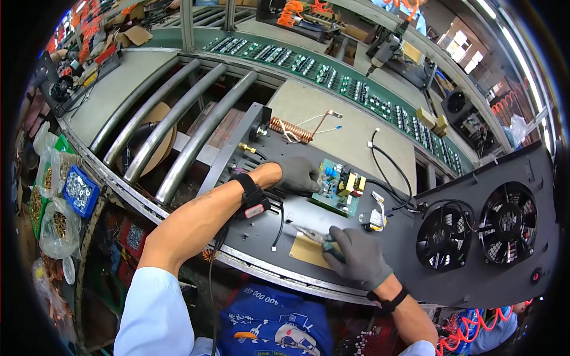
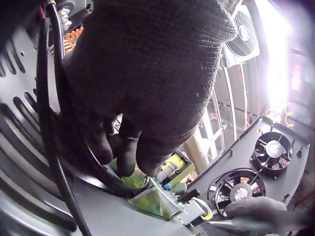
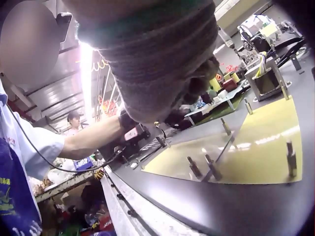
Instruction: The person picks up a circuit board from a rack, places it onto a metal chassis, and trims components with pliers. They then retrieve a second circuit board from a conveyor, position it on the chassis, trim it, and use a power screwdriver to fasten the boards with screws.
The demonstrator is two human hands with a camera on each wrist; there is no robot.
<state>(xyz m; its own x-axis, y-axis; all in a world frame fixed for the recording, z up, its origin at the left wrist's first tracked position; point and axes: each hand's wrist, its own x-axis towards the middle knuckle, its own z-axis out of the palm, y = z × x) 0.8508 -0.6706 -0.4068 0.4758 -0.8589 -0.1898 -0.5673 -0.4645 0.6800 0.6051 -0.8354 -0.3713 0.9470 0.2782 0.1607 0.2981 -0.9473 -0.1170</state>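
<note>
My gloved left hand (image 1: 298,174) grips the left edge of a green circuit board (image 1: 333,203) crowded with components. In the left wrist view its fingers (image 2: 127,155) curl down at the board's (image 2: 155,199) edge, beside a black cable (image 2: 59,147). My gloved right hand (image 1: 363,259) holds green-handled pliers (image 1: 311,234), their jaws pointing left above a yellow sheet (image 1: 310,252). Metal posts (image 3: 212,167) stand up at that sheet in the right wrist view. The board lies over a dark metal panel (image 1: 249,228); the left fingertips are partly hidden in the head view.
A transformer (image 1: 374,219) sits right of the board. Two black fans (image 1: 507,222) are mounted on the panel at right. Behind lies a copper coil (image 1: 291,129) with white wires. Steel rollers (image 1: 205,139) run along the left; rows of small boards (image 1: 326,76) line the back.
</note>
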